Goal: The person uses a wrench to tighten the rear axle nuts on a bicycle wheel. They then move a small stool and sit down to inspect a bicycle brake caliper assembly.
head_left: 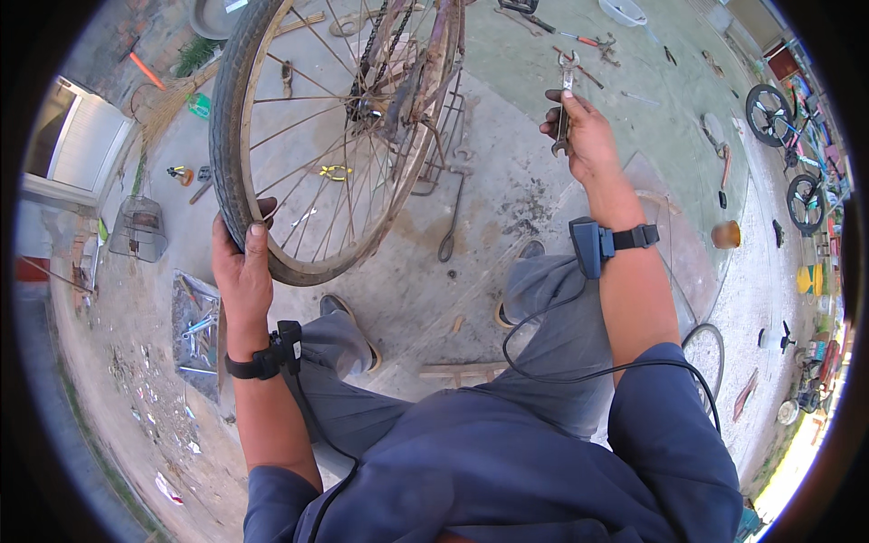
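A worn bicycle wheel (228,145) with rusty rim and spokes fills the upper middle, its chain (367,54) and hub (367,110) facing me. My left hand (243,262) grips the black tire at the wheel's lower left, thumb on the outer side. My right hand (587,136), to the right of the wheel, is closed around a silver double-ended open-end wrench (567,81), held upright apart from the bicycle. Beyond the spokes, yellow-handled pliers (335,172) lie on the concrete, and a long metal tool (453,217) lies right of the wheel.
A metal tray of tools (195,335) sits at lower left, near a wire basket (138,231) and straw broom (158,113). Scattered tools (597,50) lie at the top right. Small bicycles (783,145) stand at the far right, beyond a brown can (726,233).
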Demonstrator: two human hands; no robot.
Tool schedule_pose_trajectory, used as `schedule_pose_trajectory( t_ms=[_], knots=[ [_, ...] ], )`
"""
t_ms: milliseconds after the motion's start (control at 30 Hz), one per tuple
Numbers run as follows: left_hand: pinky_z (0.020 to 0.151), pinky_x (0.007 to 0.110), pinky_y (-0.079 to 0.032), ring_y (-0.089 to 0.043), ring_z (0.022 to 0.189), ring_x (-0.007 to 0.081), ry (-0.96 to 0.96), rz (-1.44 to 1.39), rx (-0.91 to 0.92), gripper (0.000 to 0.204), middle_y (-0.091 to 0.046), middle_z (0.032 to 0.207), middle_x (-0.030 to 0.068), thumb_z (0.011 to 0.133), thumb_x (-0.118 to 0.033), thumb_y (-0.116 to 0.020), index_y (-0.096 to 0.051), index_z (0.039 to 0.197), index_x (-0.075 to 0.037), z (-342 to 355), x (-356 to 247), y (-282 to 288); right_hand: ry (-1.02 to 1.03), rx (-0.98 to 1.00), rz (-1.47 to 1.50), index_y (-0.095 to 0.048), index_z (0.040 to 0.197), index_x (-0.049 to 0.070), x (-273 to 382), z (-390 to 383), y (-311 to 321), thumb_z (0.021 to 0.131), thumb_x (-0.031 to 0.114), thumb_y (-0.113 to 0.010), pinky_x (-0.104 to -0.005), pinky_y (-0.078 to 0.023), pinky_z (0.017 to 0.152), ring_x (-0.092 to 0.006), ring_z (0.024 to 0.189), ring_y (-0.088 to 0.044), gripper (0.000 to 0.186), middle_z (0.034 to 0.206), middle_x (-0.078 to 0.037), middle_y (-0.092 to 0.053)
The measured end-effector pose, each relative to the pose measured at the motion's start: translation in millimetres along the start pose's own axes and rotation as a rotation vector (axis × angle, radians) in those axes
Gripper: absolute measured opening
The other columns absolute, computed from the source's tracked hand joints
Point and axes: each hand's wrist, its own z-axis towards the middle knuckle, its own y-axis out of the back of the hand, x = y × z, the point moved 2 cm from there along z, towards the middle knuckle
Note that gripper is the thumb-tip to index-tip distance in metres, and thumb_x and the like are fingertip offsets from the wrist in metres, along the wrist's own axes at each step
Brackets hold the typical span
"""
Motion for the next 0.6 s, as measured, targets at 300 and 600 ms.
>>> schedule_pose_trajectory(
  t_ms=[300, 600],
  knots=[
    [0.100, 0.031, -0.045, -0.062, 0.109, 0.0176, 0.041, 0.215, -0.120, 0.039, -0.068, 0.116, 0.0129, 0.102, -0.021, -0.061, -0.051, 0.130, 0.005, -11, -13, -5, -0.032, 0.096, 0.229, -0.061, 0.122, 0.001, 21, -34, 15, 0.104, 0.029, -0.054, -0.0313, -0.055, 0.072, -0.0242, 0.079, -0.070, 0.034, 0.091, -0.012, -0.069],
    [0.094, 0.029, -0.046, -0.061, 0.103, 0.0156, 0.076, 0.260, -0.197, 0.033, -0.068, 0.112, 0.0112, 0.103, -0.022, -0.060, -0.057, 0.122, 0.004, -21, -13, -13, -0.083, 0.151, 0.447, -0.055, 0.130, -0.001, 23, -36, 19, 0.106, 0.027, -0.045, -0.0424, -0.056, 0.083, -0.0318, 0.099, -0.067, 0.038, 0.106, -0.017, -0.066]
  ],
)
